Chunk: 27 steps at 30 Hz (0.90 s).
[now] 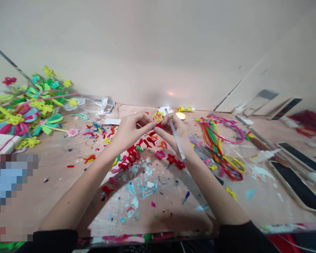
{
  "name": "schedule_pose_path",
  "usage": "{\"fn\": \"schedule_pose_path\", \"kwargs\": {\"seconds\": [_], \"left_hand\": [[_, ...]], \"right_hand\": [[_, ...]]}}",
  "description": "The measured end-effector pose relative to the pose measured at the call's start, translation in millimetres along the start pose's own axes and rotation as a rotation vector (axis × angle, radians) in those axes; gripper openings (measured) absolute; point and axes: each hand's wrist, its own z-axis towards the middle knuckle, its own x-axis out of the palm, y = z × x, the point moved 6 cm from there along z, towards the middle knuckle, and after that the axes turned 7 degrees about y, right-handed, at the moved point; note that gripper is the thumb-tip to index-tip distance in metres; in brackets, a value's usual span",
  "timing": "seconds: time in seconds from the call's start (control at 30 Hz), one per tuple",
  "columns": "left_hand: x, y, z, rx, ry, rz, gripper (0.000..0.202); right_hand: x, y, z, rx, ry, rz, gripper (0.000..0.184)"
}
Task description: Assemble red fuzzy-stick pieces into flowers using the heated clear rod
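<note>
My left hand and my right hand meet above the middle of the table. Between their pinched fingertips is a small red fuzzy pipe-cleaner piece, its shape partly covered by the fingers. A long, whitish translucent stick is also tucked in my right hand, slanting down past the wrist. Below the hands lie red pipe-cleaner stars and a pile of bent red pieces. A yellow pipe-cleaner shape and a lit candle are just behind the right hand.
Colourful pipe-cleaner flowers crowd the left back. Red-handled scissors lie by bundled pipe cleaners at right, near a white glue bottle and dark-faced, pale-edged slabs. A yellow tube rests near the wall. Scraps litter the tabletop.
</note>
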Motion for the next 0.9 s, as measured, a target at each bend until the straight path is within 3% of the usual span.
{"fn": "schedule_pose_path", "kwargs": {"seconds": [0.3, 0.53, 0.73, 0.9], "left_hand": [[0.6, -0.3, -0.3, 0.001, 0.006, 0.007, 0.016], [0.1, -5.0, -2.1, 0.030, -0.091, -0.020, 0.028], [1.7, -14.9, -3.3, 0.122, -0.110, 0.143, 0.010], [2.6, -15.0, -3.1, 0.123, -0.114, 0.186, 0.007]], "right_hand": [[1.8, 1.5, -0.2, 0.036, 0.014, 0.041, 0.045], [-0.8, 2.2, -0.9, 0.044, -0.005, 0.046, 0.047], [-2.3, 6.1, -0.6, 0.026, -0.015, 0.036, 0.048], [-1.8, 3.6, 0.3, 0.031, -0.022, 0.090, 0.048]]}}
